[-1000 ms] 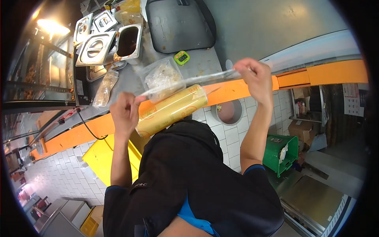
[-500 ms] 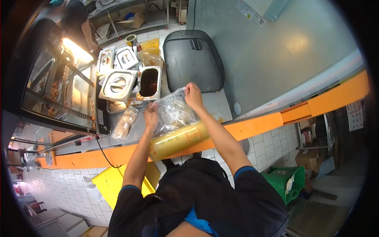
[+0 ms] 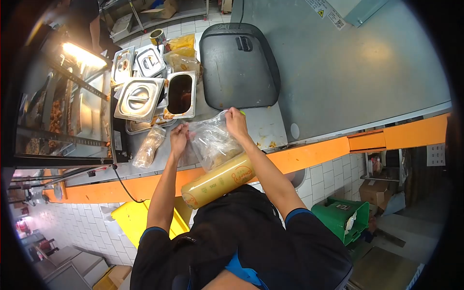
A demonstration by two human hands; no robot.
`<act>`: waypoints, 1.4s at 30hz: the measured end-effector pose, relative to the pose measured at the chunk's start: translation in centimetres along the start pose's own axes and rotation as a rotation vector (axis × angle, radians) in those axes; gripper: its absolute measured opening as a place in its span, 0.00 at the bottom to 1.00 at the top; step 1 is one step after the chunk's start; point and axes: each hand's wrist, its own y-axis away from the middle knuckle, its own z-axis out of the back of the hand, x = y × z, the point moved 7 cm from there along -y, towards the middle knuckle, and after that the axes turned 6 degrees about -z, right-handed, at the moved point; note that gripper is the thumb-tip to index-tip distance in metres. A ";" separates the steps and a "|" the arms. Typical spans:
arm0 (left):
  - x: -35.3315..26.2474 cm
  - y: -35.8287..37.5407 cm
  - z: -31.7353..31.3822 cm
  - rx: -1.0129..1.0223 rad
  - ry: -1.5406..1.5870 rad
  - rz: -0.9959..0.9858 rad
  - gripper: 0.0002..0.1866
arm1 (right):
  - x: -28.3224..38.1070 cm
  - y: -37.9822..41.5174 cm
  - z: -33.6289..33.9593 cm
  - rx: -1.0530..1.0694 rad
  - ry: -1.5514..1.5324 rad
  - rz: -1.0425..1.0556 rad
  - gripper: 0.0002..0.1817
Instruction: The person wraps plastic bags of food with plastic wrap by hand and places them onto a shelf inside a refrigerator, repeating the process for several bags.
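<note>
A sheet of clear cling film [image 3: 209, 137] stretches between my two hands above the counter's front edge. My left hand [image 3: 179, 137] pinches its left corner. My right hand [image 3: 236, 124] grips the far right corner, fingers closed. Below the sheet, a thick yellowish roll of cling film [image 3: 220, 182] lies slanted at the orange counter edge, close to my body. Something pale shows through the film just beyond the roll; I cannot make out what it is. Left of my left hand lies a pale brownish item wrapped in clear film [image 3: 149, 147].
A sauce-filled metal pan [image 3: 181, 94] and metal lids [image 3: 139, 99] stand behind my left hand. A black lidded appliance [image 3: 239, 67] sits beyond my right hand. A lit food display case [image 3: 72, 96] borders the left side. Another person [image 3: 81, 24] stands at the far left.
My view has shifted a little. My left hand has moved slightly left and my right hand slightly nearer me, both still holding the film. The roll sits a little closer to my body.
</note>
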 end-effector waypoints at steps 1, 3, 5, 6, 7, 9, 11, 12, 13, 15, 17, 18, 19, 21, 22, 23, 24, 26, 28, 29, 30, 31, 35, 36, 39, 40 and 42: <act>0.2 0.1 0.0 -0.004 -0.004 0.000 0.15 | 0.2 -0.2 -0.2 0.045 -0.105 -0.029 0.16; 0.2 0.7 -0.1 -0.097 0.133 0.033 0.17 | -0.4 -1.2 -0.7 0.095 -0.211 -0.055 0.16; -0.4 1.4 -1.0 -0.113 0.193 0.074 0.16 | -1.2 -2.4 -2.3 0.349 -0.544 -0.254 0.15; -0.7 1.7 -1.2 -0.121 0.251 0.115 0.15 | -0.6 -2.3 -2.2 0.351 -0.547 -0.250 0.15; -1.2 1.8 -1.2 -0.120 0.250 0.109 0.15 | -0.4 -2.2 -2.2 0.358 -0.567 -0.302 0.15; -0.6 2.0 -1.0 -0.129 0.292 0.154 0.10 | -0.7 -1.7 -1.9 0.362 -0.586 -0.352 0.15; 1.1 2.4 -0.7 -0.062 0.262 0.187 0.08 | -1.9 -0.9 -2.9 0.495 -0.807 -0.658 0.14; 1.5 2.6 -0.2 -0.002 0.226 0.222 0.06 | -3.4 -1.2 -3.7 0.508 -0.859 -0.631 0.14; 1.1 2.9 -0.5 -0.042 0.185 0.209 0.03 | -4.5 -1.6 -4.4 0.532 -0.920 -0.593 0.14; 0.0 4.0 -1.9 -0.059 0.181 0.232 0.03 | -3.9 -0.7 -2.9 0.482 -0.744 -0.531 0.13; -1.0 5.1 -2.8 -0.027 0.219 0.274 0.06 | -4.4 1.3 -2.4 0.554 -0.763 -0.643 0.18; -1.7 5.3 -3.1 -0.022 0.214 0.269 0.07 | -5.4 1.9 -3.0 0.553 -0.869 -0.693 0.21; -1.7 5.1 -2.9 -0.029 0.203 0.241 0.07 | -6.5 1.9 -3.5 0.588 -0.894 -0.725 0.23; -0.7 4.5 -3.3 0.040 0.246 0.192 0.08 | -6.4 2.5 -3.7 0.626 -0.919 -0.746 0.25; -0.4 4.1 -3.2 0.041 0.238 0.176 0.08 | -5.9 3.0 -3.1 0.612 -0.901 -0.750 0.25; -0.6 3.4 -3.2 0.061 0.170 0.121 0.07 | -5.3 3.2 -2.4 0.595 -0.884 -0.755 0.25; -1.1 3.1 -3.4 0.082 0.104 0.071 0.08 | -4.6 3.4 -1.7 0.593 -0.894 -0.745 0.25; -1.9 2.9 -3.8 0.092 0.020 0.024 0.08 | -3.9 4.1 -0.7 0.601 -0.838 -0.793 0.26; -2.4 3.6 -4.3 0.152 -0.085 0.037 0.11 | -3.6 4.4 -0.3 0.596 -0.830 -0.793 0.27; -2.2 3.5 -4.0 0.161 -0.129 0.016 0.11 | -3.6 4.6 -0.3 0.592 -0.816 -0.803 0.27; -3.7 3.7 -4.2 0.164 -0.139 0.011 0.11 | -4.4 4.4 -1.0 0.592 -0.828 -0.798 0.27; -4.6 4.1 -4.2 0.155 -0.096 0.064 0.11 | -5.0 3.9 -1.6 0.579 -0.853 -0.755 0.28; -10.4 4.2 -5.8 0.201 -0.556 -0.073 0.21 | -9.2 2.5 -4.7 0.530 -0.943 -0.636 0.24; -13.5 4.6 -7.9 0.289 -1.010 -0.220 0.26 | -9.6 2.8 -5.1 0.537 -0.956 -0.660 0.24; -13.1 5.2 -13.4 0.591 -1.313 -0.083 0.35 | -9.9 3.2 -5.3 0.572 -1.031 -0.577 0.26; -12.6 4.2 -13.9 0.595 -1.322 -0.063 0.35 | -10.3 3.5 -5.7 0.580 -1.041 -0.594 0.26; -10.6 2.7 -15.1 0.810 -1.284 -0.001 0.35 | -10.8 3.2 -5.9 0.562 -0.900 -0.559 0.22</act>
